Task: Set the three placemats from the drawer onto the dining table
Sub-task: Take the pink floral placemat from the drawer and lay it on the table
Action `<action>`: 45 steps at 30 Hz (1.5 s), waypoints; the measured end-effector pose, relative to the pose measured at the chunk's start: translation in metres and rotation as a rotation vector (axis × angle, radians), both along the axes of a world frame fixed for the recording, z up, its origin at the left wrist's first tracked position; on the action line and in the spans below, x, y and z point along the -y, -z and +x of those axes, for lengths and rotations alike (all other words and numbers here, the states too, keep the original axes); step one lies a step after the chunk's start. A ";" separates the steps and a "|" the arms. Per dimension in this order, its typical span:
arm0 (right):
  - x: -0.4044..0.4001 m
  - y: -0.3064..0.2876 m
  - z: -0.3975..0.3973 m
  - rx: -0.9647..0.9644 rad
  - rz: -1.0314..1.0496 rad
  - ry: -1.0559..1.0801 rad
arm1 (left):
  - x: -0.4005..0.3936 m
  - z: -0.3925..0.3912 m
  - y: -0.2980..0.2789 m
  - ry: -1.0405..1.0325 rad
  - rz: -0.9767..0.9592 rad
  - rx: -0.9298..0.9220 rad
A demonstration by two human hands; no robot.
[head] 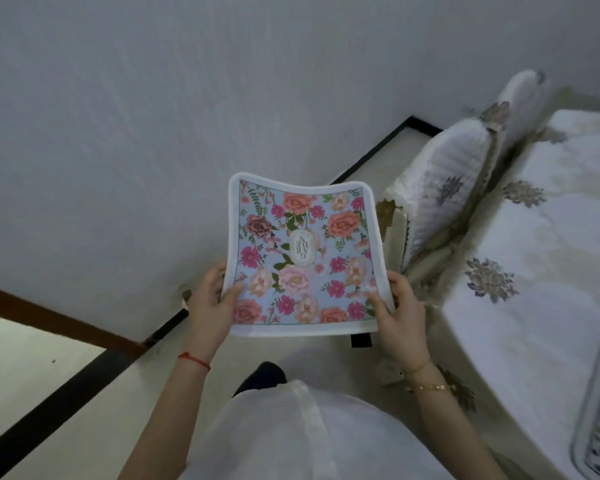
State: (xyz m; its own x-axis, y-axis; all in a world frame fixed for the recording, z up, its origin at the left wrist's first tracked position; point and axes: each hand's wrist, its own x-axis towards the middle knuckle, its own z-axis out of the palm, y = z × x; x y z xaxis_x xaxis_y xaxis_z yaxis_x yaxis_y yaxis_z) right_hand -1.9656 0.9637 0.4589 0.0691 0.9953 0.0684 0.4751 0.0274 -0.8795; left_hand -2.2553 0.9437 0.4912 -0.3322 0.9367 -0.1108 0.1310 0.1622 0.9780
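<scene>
Left hand and right hand pinch the floral placemat by its near corners, thumbs on top. Held flat for carrying; dining table sits right.

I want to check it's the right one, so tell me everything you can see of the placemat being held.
The placemat is a flexible rectangle with a white border, pale blue ground, pink and orange flowers, and a small label at its centre. It is held in mid-air, face up and bowed, the left hand and right hand gripping its near corners.
</scene>
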 end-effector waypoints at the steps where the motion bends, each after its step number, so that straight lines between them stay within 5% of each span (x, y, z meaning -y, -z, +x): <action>1: -0.014 0.001 0.000 -0.004 0.003 0.025 | -0.021 0.001 0.002 0.019 -0.004 0.008; 12: -0.197 -0.002 0.001 -0.025 0.082 0.395 | -0.307 0.021 -0.008 0.385 0.075 0.030; 23: -0.331 -0.021 0.017 -0.063 0.129 0.934 | -0.582 0.125 -0.026 0.942 0.097 -0.069; 32: -0.357 -0.007 0.056 -0.046 0.112 1.328 | -0.660 0.277 -0.018 1.371 0.041 -0.025; 45: -0.363 0.001 0.131 0.008 0.007 1.793 | -0.667 0.480 -0.009 1.820 0.088 -0.004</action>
